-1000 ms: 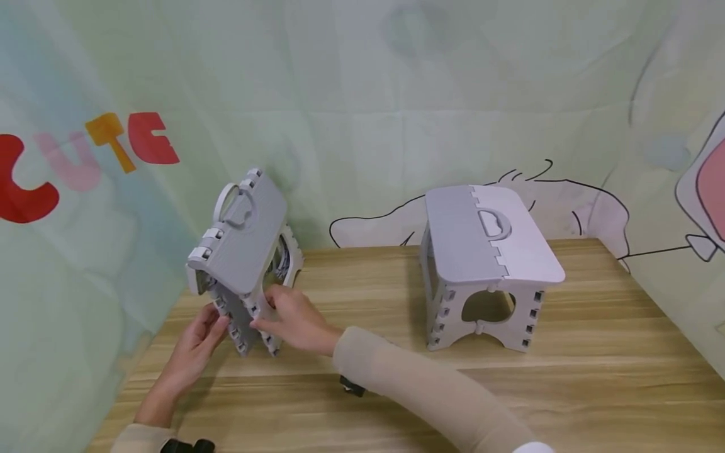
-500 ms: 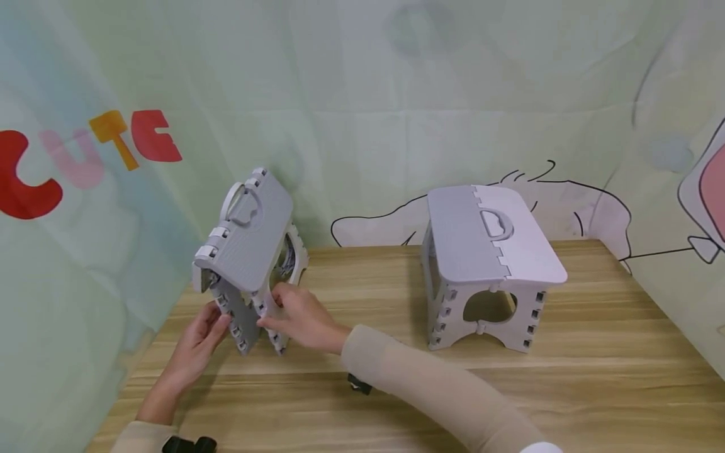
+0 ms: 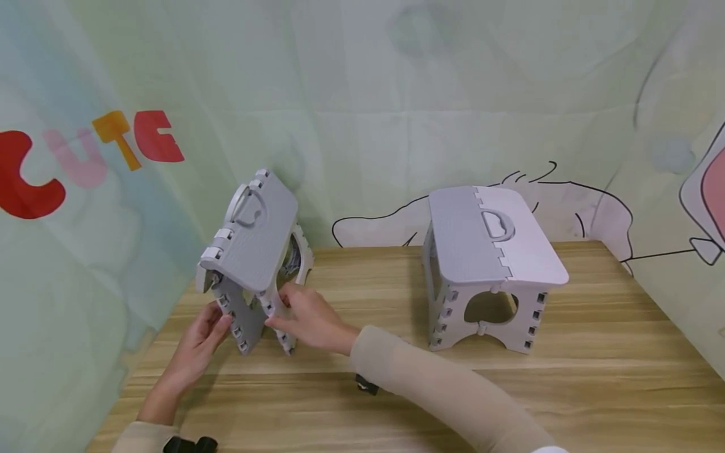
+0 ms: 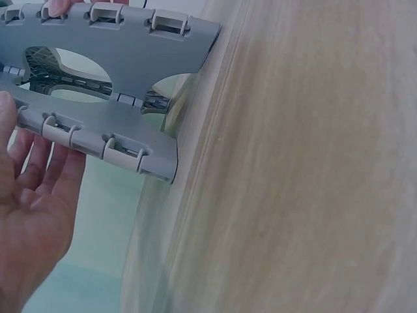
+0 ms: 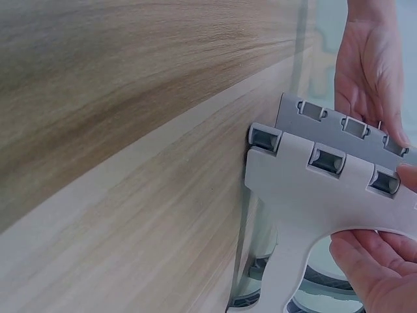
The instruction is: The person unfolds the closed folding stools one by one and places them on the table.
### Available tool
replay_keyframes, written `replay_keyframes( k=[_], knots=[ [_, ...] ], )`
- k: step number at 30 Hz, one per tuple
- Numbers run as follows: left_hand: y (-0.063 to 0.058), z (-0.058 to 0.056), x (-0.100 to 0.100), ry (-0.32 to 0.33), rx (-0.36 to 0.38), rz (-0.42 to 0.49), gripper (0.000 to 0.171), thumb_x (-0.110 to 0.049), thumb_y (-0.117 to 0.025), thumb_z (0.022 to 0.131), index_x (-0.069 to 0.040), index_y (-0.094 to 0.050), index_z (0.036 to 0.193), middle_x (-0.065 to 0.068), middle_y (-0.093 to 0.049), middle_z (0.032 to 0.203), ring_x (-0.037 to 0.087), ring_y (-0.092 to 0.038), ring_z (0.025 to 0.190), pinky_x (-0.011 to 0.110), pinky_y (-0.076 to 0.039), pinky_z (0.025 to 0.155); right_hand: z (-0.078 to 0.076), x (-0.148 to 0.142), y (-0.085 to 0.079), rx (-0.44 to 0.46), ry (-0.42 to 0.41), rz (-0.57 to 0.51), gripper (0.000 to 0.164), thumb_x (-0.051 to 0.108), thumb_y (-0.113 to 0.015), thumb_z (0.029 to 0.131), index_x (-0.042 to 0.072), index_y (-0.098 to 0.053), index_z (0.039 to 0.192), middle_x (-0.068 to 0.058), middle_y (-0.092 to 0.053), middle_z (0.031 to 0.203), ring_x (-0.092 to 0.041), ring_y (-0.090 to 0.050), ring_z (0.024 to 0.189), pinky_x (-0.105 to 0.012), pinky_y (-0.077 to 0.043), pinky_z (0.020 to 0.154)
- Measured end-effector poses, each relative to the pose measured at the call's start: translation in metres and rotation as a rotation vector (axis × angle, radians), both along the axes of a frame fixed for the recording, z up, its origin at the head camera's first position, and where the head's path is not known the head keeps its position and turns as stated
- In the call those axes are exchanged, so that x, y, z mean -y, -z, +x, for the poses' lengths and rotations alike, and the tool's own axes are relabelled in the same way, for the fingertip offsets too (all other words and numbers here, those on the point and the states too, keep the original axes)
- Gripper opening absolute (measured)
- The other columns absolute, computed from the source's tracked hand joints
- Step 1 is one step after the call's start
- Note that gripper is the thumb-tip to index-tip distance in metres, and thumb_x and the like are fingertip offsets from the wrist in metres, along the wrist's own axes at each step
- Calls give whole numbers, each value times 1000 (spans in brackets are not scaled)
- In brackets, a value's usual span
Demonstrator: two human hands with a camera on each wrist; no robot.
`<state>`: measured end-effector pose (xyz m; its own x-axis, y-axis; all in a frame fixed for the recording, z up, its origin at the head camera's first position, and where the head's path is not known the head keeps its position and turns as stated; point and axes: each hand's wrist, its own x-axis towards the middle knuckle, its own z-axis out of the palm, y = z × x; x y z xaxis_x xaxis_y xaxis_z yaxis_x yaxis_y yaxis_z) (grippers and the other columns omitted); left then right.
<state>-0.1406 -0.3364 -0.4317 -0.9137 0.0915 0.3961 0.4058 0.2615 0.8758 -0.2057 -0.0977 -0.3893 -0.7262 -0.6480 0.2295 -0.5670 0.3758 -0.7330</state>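
A grey-and-white folding step stool (image 3: 249,233) stands half folded at the left, its top bent into a peak with a loop handle sticking up. My left hand (image 3: 198,340) pinches the edge of its left leg panel between thumb and fingers. In the left wrist view, the fingers of that hand (image 4: 39,215) lie behind the panel. On the near right leg panel, my right hand (image 3: 311,318) grips the edge, thumb in front. The right wrist view shows the fingers of this hand (image 5: 374,257) hooked through the cut-out of the white leg panel (image 5: 293,189).
A second folding stool (image 3: 493,236) stands fully unfolded at the right, its top flat. Both are on a wood-grain table (image 3: 362,358). A printed cloth backdrop (image 3: 362,113) hangs right behind the table and along its left side.
My right hand has moved right with the right leg panel, and the gap between the leg panels has widened. The top leans slightly further right. My left hand stays nearly in place.
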Motion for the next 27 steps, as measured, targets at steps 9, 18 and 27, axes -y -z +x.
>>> replay_keyframes(
  k=[9, 18, 27],
  knots=[
    [0, 1, 0, -12, 4, -41, 33, 1, -39, 106, 20, -36, 133, -22, -56, 125, -8, -52, 115, 9, -46, 92, 2, -8, -3, -5, 8, 14, 29, 25, -74, 93, 7, -62, 112, 3, -63, 98, -1, -55, 79, -12, -49, 65],
    [3, 2, 1, -14, 2, -2, 27, 3, -39, 106, 11, -42, 132, -19, -58, 123, -6, -54, 114, 9, -46, 91, 3, -14, -4, 2, 11, 2, 27, 24, -75, 92, 7, -62, 109, 2, -64, 98, -2, -56, 82, -12, -49, 67],
    [2, 3, 0, -26, -4, -11, 26, 3, -40, 105, 5, -46, 131, -19, -59, 122, -6, -55, 112, 9, -46, 90, 2, -21, -3, 6, 3, -11, 29, 24, -75, 92, 6, -62, 111, 1, -64, 99, -5, -59, 82, -13, -50, 66]
  ],
)
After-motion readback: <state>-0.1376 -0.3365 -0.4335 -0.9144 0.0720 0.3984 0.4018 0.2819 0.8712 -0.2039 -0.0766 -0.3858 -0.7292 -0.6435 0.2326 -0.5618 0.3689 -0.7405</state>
